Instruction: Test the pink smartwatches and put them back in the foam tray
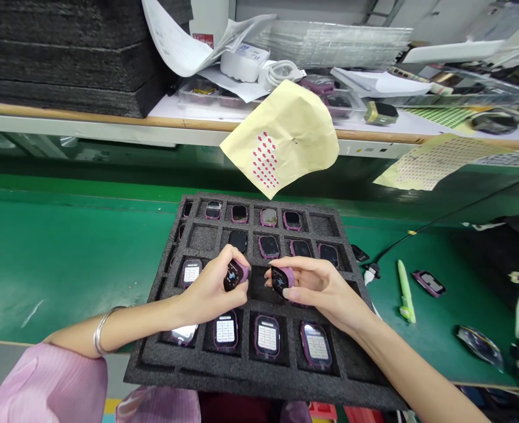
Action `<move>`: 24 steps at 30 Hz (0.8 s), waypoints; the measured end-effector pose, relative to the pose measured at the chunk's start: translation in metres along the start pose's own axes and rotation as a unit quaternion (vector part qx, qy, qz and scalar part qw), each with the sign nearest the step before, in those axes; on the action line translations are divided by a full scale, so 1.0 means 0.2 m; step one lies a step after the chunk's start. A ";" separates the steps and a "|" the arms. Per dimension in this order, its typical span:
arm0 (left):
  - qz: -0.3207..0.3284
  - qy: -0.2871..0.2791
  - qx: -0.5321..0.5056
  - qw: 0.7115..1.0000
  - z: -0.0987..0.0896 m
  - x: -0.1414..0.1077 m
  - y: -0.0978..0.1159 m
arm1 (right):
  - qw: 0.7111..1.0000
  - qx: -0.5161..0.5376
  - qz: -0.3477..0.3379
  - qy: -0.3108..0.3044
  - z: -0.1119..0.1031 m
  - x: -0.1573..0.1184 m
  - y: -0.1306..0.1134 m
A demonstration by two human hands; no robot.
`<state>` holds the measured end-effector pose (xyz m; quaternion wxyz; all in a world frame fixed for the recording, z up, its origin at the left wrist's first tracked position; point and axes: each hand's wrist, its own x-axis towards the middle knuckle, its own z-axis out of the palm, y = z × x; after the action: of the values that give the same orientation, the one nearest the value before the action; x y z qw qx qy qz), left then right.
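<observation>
Left hand (208, 288) gripping a pink-cased smartwatch (235, 276), right hand (318, 288) gripping a second smartwatch (281, 281), both dark-faced

Your left hand (210, 288) pinches small black watch (235, 276) with pink edge, tilted. Your right hand (321, 288) pinches matching watch (282, 281), also tilted. Watches close, not touching, near middle of frame.

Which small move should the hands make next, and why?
Probably the right hand should lower its pink-framed device into the foam cell between the hands: that cell seems to hold no device, while nearby cells of the black foam tray hold similar ones. The left hand holds another device just beside it.
</observation>
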<state>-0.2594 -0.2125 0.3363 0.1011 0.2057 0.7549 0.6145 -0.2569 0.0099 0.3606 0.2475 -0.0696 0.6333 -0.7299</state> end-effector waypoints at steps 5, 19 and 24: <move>0.012 0.013 -0.001 1.000 0.00 0.00 -0.01 | 1.000 0.001 0.007 -0.007 0.01 0.00 -0.01; 0.108 0.046 -0.049 0.992 0.00 -0.02 -0.01 | 0.999 0.003 -0.042 -0.030 -0.01 -0.03 -0.02; 0.006 0.025 -0.026 0.999 0.00 -0.01 -0.01 | 1.000 -0.004 0.009 -0.021 0.00 -0.02 -0.01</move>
<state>-0.2573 -0.2133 0.3341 0.0838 0.1919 0.7398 0.6394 -0.2544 0.0111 0.3644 0.2670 -0.0805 0.6318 -0.7232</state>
